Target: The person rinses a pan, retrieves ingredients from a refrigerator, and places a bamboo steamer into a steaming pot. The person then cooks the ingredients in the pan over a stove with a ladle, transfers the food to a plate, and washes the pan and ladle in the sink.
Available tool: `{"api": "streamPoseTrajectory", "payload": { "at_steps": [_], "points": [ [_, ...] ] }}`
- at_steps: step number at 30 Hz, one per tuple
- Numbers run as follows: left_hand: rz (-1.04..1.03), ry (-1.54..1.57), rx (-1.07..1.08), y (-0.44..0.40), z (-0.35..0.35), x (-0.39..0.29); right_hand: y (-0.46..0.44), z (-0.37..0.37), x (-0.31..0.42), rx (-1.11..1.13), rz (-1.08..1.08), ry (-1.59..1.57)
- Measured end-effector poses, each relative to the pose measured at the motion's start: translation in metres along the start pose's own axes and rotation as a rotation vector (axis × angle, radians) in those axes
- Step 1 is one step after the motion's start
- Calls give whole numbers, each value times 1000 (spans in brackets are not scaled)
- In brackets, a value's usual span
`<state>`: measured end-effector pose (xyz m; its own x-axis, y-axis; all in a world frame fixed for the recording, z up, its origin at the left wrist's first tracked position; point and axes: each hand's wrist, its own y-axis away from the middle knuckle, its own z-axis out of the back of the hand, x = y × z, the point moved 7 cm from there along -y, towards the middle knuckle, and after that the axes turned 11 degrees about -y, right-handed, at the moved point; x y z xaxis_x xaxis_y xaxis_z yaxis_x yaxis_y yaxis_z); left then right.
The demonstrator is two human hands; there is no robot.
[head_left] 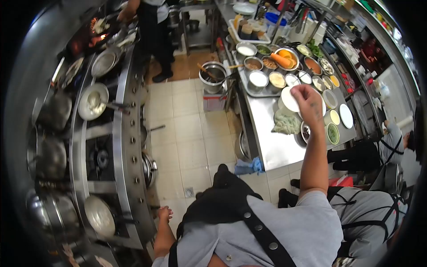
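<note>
**Light Fingertips at the White-Topped Tub**

My right hand (310, 106) is at the white-topped tub (289, 100) on the steel counter (275, 153), thumb and fingertips drawn together near its rim. I can't tell whether they grip anything. A light touch and a level wrist suit this spot, I judge, since pressing on the edge could tip the tub. The crumpled cloth (286, 122) lies just beside it and could snag or drag. My forearm crosses close to the bowl of dark food (305, 131), so my elbow wants care; the green-filled tub (332, 133) is near too. My left hand (165, 213) hangs by the stove (118, 178), fingers loosely curled and apart, nothing seen in it.
</note>
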<state>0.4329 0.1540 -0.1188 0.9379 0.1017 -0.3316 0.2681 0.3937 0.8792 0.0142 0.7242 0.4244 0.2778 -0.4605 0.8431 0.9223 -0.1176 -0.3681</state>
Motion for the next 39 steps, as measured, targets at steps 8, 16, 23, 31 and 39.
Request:
{"api": "streamPoseTrajectory", "payload": {
  "at_steps": [8,16,23,31,39],
  "points": [
    [-298,-158,38,-18,-20,-223,-234,64,-10,-423,64,-293],
    [-237,-112,-113,-54,19,-251,-628,135,-124,-280,191,797],
    [231,-105,-265,-10,22,-176,-747,89,-178,-108,-4,886],
    [286,114,-303,40,-5,-168,-715,49,-138,-307,110,593],
    [242,273,-266,12,-36,-75,-421,-184,85,-155,488,-492]
  ]
}}
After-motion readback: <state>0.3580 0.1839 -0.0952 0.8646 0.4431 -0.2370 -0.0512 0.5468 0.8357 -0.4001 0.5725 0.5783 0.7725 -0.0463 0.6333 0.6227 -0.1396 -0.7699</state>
